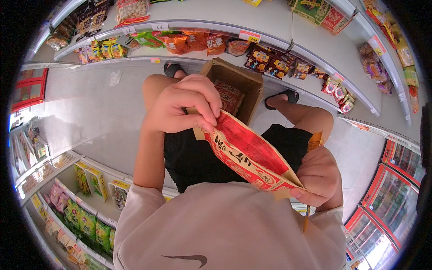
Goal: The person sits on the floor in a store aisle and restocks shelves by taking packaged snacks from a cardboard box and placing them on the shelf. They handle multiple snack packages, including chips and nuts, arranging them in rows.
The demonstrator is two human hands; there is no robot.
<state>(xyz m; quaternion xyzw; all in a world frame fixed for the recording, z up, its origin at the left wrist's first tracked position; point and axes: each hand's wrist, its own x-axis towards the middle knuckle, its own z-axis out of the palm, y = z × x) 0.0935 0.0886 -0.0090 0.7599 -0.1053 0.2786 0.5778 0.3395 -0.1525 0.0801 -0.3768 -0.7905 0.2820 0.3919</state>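
A red and tan printed food packet is held stretched between my two hands, slanting down to the right over my lap. My left hand pinches its upper left corner between thumb and fingers. The opposite end is gripped in my right hand, where an orange-brown strip also shows near the wrist. Beyond the packet, an open cardboard box stands on the floor between my feet. Several red packets lie inside it, partly hidden by my left hand.
A curved white shelf with snack bags, among them orange bags and dark brown packets, runs along the front. Another stocked shelf stands at the lower left. Red-framed glass-door coolers are at the right. Crumpled clear plastic lies on the floor.
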